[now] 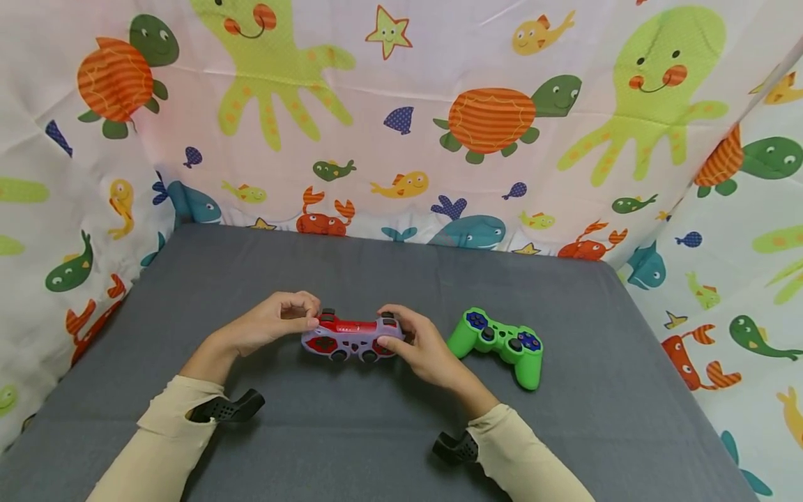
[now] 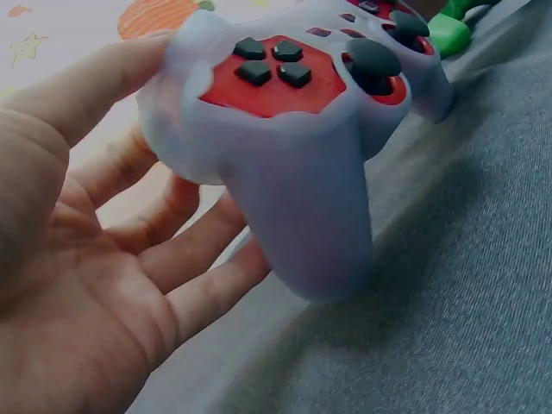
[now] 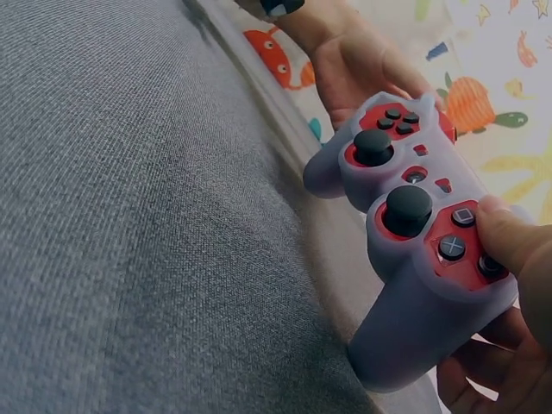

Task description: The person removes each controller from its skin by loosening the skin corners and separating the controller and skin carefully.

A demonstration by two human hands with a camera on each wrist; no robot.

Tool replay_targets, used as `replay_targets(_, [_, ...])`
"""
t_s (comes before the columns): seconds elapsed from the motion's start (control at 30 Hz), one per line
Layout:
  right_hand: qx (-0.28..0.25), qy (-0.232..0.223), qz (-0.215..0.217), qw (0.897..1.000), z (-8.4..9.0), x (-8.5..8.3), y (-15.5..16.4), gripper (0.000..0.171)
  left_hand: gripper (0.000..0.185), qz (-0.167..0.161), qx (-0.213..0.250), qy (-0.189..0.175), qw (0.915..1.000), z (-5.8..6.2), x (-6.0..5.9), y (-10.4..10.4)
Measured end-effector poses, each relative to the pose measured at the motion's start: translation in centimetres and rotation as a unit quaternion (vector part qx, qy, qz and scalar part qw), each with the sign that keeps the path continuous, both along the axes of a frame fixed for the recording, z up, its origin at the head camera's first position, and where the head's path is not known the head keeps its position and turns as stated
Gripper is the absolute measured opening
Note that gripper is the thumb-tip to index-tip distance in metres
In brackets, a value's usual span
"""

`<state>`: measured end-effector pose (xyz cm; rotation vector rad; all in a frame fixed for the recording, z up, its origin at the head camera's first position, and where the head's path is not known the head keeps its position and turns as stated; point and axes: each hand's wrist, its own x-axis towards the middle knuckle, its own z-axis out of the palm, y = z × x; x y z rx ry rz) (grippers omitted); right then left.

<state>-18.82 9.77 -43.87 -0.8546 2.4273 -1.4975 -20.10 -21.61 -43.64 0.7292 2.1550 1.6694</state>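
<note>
A red game controller (image 1: 350, 337) in a pale, see-through silicone cover lies at the middle of the grey table, held at both ends. My left hand (image 1: 300, 319) grips its left end. In the left wrist view the thumb lies on the cover's top edge and the fingers (image 2: 185, 250) curl behind the controller (image 2: 285, 121). My right hand (image 1: 396, 336) grips the right handle. In the right wrist view its thumb (image 3: 511, 241) rests on the face buttons of the controller (image 3: 405, 216).
A green controller (image 1: 502, 343) with blue buttons lies just right of my right hand, also seen as the green controller (image 2: 448, 33). The grey table (image 1: 376, 272) is walled at the back and sides by a sea-animal curtain (image 1: 439, 104).
</note>
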Motion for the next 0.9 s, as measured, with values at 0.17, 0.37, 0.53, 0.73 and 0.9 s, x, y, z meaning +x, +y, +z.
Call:
replay_targets(0.17, [0.006,0.009,0.002,1.000,0.2,0.1,-0.2,0.045,0.019,-0.010,-0.008,-0.029,0.9995,0.2,0.2,-0.1])
replay_targets(0.37, [0.005,0.007,-0.005,1.000,0.0,-0.1,-0.4,0.044,0.024,0.016,-0.009,-0.056,0.9983,0.5,0.2,-0.3])
replay_targets(0.53, [0.001,-0.004,-0.015,1.000,0.0,-0.1,-0.5,0.043,0.039,0.027,-0.041,-0.046,0.9977,1.2,0.1,-0.1])
replay_targets(0.73, [-0.004,-0.010,-0.015,1.000,0.0,-0.1,-0.7,0.044,0.052,0.015,-0.087,-0.051,0.9948,1.9,0.3,0.2])
replay_targets(0.9, [-0.018,-0.014,0.007,1.000,0.2,0.1,-0.4,0.042,0.047,0.005,-0.084,-0.047,0.9953,1.9,0.5,0.7])
